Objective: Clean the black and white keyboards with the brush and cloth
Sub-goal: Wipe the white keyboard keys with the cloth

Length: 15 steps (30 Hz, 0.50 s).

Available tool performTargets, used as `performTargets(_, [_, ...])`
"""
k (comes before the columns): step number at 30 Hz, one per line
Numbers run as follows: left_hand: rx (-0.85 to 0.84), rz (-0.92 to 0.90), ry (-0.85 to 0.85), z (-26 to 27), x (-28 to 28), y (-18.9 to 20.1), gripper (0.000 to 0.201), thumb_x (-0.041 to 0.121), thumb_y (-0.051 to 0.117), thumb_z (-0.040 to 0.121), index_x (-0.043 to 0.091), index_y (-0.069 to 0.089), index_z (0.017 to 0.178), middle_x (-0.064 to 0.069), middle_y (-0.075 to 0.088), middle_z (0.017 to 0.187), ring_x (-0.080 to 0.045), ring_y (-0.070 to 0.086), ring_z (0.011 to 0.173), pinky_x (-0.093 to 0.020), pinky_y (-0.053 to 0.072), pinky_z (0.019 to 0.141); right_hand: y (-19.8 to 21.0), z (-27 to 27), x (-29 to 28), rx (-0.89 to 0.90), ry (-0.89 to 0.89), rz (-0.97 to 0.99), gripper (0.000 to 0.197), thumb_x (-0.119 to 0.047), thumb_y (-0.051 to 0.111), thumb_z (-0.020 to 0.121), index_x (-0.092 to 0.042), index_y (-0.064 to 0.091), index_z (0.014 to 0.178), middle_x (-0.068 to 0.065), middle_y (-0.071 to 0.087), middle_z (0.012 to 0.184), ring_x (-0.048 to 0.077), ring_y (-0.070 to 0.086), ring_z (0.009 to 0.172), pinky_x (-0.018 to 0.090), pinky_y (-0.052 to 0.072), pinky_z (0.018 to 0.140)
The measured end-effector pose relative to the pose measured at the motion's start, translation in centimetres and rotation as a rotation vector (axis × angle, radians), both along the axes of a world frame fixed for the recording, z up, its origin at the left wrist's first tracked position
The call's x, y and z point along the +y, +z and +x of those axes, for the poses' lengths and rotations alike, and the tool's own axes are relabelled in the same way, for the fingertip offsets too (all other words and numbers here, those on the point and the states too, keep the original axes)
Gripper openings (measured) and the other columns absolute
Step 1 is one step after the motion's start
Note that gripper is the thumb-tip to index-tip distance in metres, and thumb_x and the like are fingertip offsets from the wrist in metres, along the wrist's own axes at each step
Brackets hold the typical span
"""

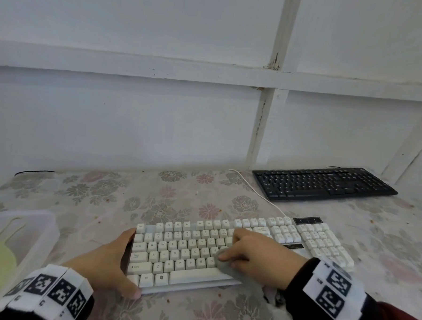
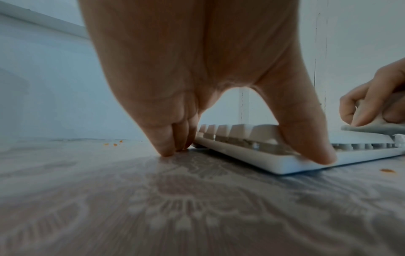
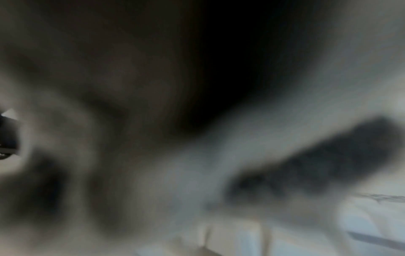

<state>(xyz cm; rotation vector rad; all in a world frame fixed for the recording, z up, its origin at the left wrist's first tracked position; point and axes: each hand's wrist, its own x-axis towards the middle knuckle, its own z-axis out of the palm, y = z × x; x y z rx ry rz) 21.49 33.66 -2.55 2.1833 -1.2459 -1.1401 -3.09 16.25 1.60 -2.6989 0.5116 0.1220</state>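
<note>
Both hands work near the head camera: left hand [image 1: 106, 264], fingers straight, braces the white keyboard [image 1: 188, 251] on the floral tablecloth [image 1: 178, 195]; right hand [image 1: 256, 255] presses a grey cloth [image 1: 233, 271] onto its keys. Far right, the black keyboard [image 1: 323, 184] lies by the white panelled wall [image 1: 134, 107]. Left wrist view: thumb on the keyboard's corner. Right wrist view: blurred.

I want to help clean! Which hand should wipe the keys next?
The right hand: it holds the cloth on the white keyboard already. The left hand is busy steadying the keyboard's left end, so it probably should stay.
</note>
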Motion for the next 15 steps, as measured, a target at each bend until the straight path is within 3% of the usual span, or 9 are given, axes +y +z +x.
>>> performTargets(5, [0.019, -0.026, -0.006, -0.1, -0.1, -0.1, 0.136, 0.044, 0.086, 0.033, 0.030, 0.008, 0.143, 0.029, 0.039, 0.122, -0.004, 0.043, 0.122, -0.027, 0.033, 0.108, 0.1, -2.8, -1.6, 0.024, -0.086, 0.005, 0.027, -0.025, 0.052, 0.095, -0.031, 0.066, 0.116, -0.015, 0.035, 0.080, -0.003, 0.038, 0.070, 0.008, 0.031, 0.063])
performTargets(11, [0.010, -0.035, -0.009, 0.1, 0.0, -0.4, 0.142, 0.050, 0.090, 0.026, 0.033, 0.010, 0.142, 0.026, 0.041, 0.128, -0.002, 0.044, 0.121, -0.028, 0.035, 0.109, -0.1, -4.2, -3.2, 0.051, -0.163, 0.012, 0.027, -0.025, 0.055, 0.093, -0.032, 0.065, 0.118, -0.019, 0.038, 0.085, 0.002, 0.047, 0.084, 0.005, 0.032, 0.071])
performTargets(15, [0.015, -0.031, -0.010, 0.2, 0.0, -0.5, 0.145, 0.052, 0.090, 0.026, 0.031, 0.008, 0.144, 0.023, 0.042, 0.130, -0.003, 0.044, 0.122, -0.030, 0.036, 0.109, 0.6, -5.8, -4.9, 0.131, -0.219, -0.061, 0.028, -0.024, 0.055, 0.093, -0.030, 0.066, 0.117, -0.020, 0.036, 0.082, -0.009, 0.039, 0.073, 0.002, 0.030, 0.067])
